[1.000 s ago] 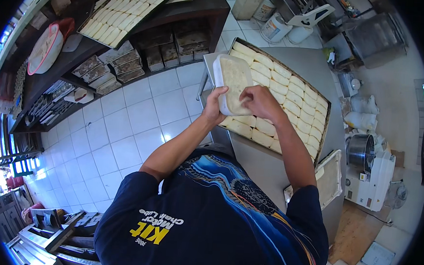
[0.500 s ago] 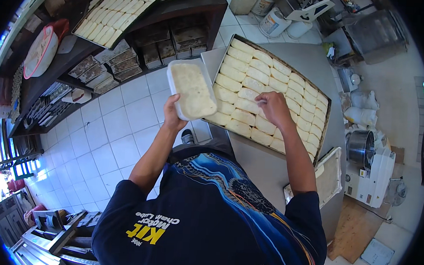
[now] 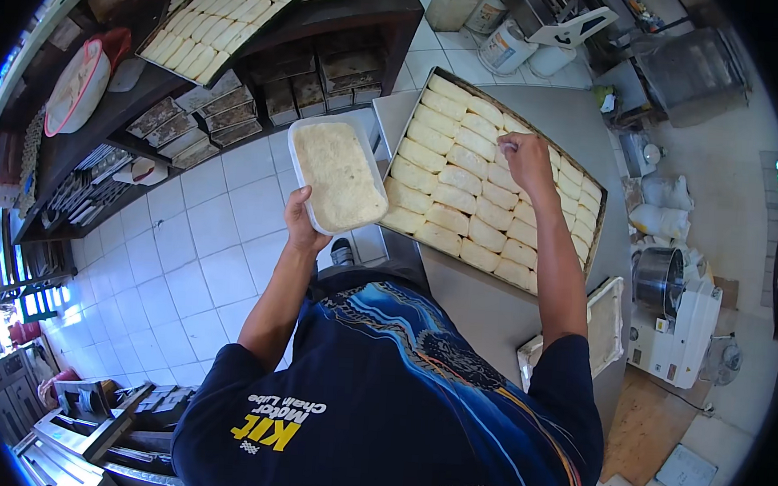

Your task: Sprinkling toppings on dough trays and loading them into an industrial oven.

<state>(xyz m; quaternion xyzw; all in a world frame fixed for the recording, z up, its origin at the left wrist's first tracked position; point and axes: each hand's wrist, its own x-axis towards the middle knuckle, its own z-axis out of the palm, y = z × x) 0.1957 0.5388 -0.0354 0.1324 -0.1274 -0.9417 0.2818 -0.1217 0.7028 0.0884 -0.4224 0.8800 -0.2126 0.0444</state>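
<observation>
My left hand (image 3: 302, 222) grips the near end of a white rectangular tub (image 3: 336, 174) filled with pale crumbly topping, held out over the tiled floor left of the table. My right hand (image 3: 526, 159) hovers with pinched fingers over a large metal baking tray (image 3: 590, 246) packed with rows of pale dough pieces (image 3: 463, 190). The hand is above the tray's far middle rows, fingers closed on a small pinch that I cannot make out clearly.
The tray rests on a grey steel table (image 3: 583, 130). A second smaller tray (image 3: 605, 329) lies at the table's near right edge. A dark shelf (image 3: 267, 57) at left carries another tray of dough and stacked tins. Buckets (image 3: 506, 45) and a metal machine (image 3: 676, 301) stand around.
My left hand has carried the white tub leftward, away from over the tray. My right hand has moved from the tub out to the far rows of dough.
</observation>
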